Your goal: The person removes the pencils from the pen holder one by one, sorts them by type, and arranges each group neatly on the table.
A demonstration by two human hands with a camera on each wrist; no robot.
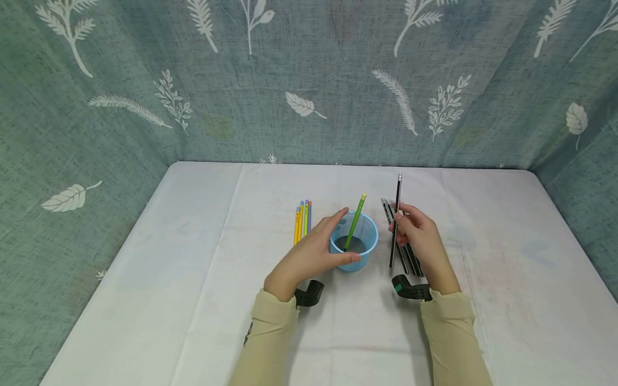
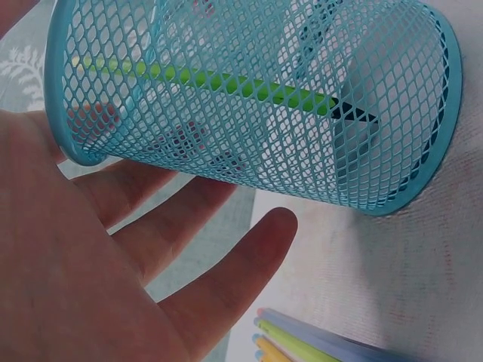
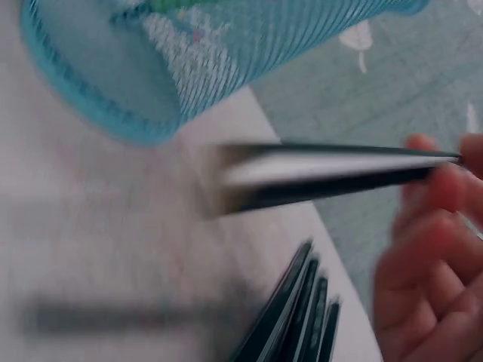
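Observation:
A light blue mesh pencil cup (image 1: 354, 265) stands upright on the table. My left hand (image 1: 314, 251) holds it near the rim, thumb on the near side and fingers round the far side. Inside leans a green pencil (image 1: 356, 221), its dark tip down at the cup's base in the left wrist view. To the right of the cup, my right hand (image 1: 421, 234) pinches a black pencil (image 1: 398, 194) with a pale stripe, held nearly upright above the table. Its lower end is blurred in the right wrist view. Several black pencils (image 1: 409, 261) lie beneath that hand.
Several coloured pencils (image 1: 303, 217), yellow, green and purple, lie left of the cup, partly behind my left hand. The white-covered table (image 1: 145, 279) meets a grey-green leaf-patterned curtain (image 1: 309, 134) at the back and sides.

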